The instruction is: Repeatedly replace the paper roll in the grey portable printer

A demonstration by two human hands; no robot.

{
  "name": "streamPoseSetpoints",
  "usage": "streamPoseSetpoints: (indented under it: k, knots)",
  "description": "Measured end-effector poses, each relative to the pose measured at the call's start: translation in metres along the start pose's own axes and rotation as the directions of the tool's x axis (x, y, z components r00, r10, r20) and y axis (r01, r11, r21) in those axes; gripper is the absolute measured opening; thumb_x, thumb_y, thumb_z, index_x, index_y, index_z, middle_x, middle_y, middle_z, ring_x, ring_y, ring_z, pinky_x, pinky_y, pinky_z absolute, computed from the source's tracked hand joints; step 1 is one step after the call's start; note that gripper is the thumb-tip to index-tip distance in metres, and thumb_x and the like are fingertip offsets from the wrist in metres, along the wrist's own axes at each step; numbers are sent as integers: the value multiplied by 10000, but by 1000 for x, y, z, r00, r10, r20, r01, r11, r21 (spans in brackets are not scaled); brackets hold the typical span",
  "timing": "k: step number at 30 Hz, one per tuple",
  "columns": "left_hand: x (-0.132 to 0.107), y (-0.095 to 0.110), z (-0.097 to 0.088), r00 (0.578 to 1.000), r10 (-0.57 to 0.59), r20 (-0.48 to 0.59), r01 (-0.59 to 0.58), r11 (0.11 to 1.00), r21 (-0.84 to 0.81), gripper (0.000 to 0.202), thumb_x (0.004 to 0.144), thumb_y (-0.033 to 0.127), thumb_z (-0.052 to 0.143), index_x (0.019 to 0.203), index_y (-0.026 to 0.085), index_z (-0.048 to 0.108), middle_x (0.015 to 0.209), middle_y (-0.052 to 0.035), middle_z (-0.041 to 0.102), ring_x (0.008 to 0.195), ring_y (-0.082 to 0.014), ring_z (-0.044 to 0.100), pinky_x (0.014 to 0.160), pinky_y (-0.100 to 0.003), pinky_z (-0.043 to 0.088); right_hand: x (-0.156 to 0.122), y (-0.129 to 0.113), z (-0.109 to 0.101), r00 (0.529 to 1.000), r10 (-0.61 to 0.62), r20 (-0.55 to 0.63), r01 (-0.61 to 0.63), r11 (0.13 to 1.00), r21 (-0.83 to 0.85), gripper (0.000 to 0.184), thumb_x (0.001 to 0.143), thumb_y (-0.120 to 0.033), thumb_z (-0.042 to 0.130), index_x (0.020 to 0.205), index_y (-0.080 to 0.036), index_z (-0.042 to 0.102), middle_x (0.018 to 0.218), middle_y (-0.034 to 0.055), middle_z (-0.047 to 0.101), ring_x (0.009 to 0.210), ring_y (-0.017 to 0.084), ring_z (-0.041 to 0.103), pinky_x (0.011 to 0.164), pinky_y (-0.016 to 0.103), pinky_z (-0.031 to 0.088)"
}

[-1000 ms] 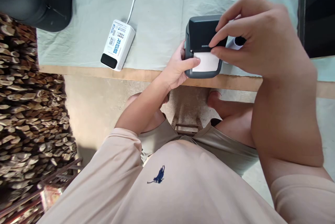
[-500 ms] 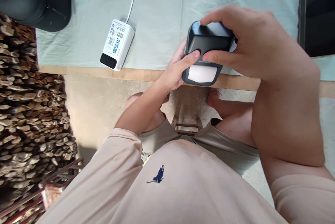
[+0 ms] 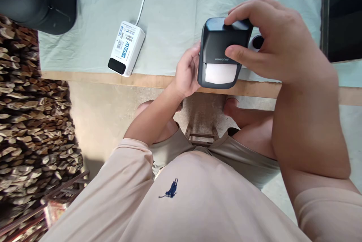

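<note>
A dark label printer [image 3: 219,44] with a white label showing in its lower slot is held above the table's front edge, tilted with its front toward me. My left hand [image 3: 188,70] is at its left side, with the fingers curled against and partly behind it. My right hand [image 3: 271,42] grips the right side, thumb on the front face and fingers over the top edge. Just behind my right hand a white object with a dark round part [image 3: 258,42] shows, mostly hidden.
On the pale green cloth [image 3: 172,12] lies a white power bank [image 3: 126,49] with a short cable [image 3: 143,0]. A phone-like black device [image 3: 343,21] is at the right, a black case [image 3: 36,0] at the upper left. Stacked firewood [image 3: 34,121] stands left of the table.
My left thumb has come off the printer's front. The printer has shifted slightly up and right, showing more of its front, and my right hand has moved slightly up with it.
</note>
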State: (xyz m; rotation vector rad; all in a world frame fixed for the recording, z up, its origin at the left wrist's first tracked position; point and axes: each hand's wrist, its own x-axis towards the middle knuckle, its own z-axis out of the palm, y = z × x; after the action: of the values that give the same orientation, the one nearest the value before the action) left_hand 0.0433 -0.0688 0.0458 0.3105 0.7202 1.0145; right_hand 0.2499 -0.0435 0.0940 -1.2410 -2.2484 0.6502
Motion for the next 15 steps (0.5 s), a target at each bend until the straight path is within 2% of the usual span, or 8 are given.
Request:
streamPoseSetpoints:
  k: [3, 7, 10, 13, 15]
  knots:
    - [3, 1, 0, 998, 2, -67, -4, 1000, -30, 498, 1173, 227, 363, 1526, 158, 707, 1285, -107, 916, 1717, -292, 575, 1374, -416, 542, -3, 2, -3, 999, -15, 36, 16, 1000, -1, 482, 976, -414, 687, 1454, -361, 722, 1509, 7, 768, 1445, 345, 725, 1186, 592, 630]
    - [7, 2, -6, 980, -72, -184, 62, 996, -60, 528, 1185, 300, 396, 1651, 297, 645, 1189, -28, 941, 1725, -288, 566, 1373, -392, 533, -5, 2, -4, 997, 13, 72, -13, 1000, 3, 588, 931, -421, 812, 1510, -420, 712, 1636, -27, 711, 1545, 354, 684, 1292, 570, 595]
    - [8, 2, -7, 982, -68, -177, 61, 997, -45, 523, 1191, 287, 382, 1636, 303, 655, 1159, -18, 941, 1761, -277, 516, 1392, -372, 516, -4, 1, -3, 993, 48, 108, -47, 999, -6, 735, 879, -359, 911, 1561, -468, 659, 1728, -49, 631, 1624, 345, 621, 1383, 558, 534]
    - [7, 3, -4, 991, -50, -125, 46, 998, -35, 511, 1201, 268, 338, 1580, 214, 676, 1321, -41, 906, 1816, -291, 421, 1410, -406, 526, -4, 0, -4, 990, 84, 114, -81, 996, -35, 851, 851, -247, 930, 1594, -503, 604, 1759, -74, 585, 1646, 321, 593, 1352, 576, 570]
    - [4, 4, -1, 991, -46, -124, 40, 998, -49, 526, 1223, 372, 321, 1578, 170, 651, 1483, -62, 836, 1823, -345, 397, 1384, -465, 570, -5, -1, -5, 994, 77, 73, -76, 997, -17, 806, 855, -265, 942, 1566, -481, 630, 1749, -55, 587, 1618, 316, 611, 1259, 554, 635]
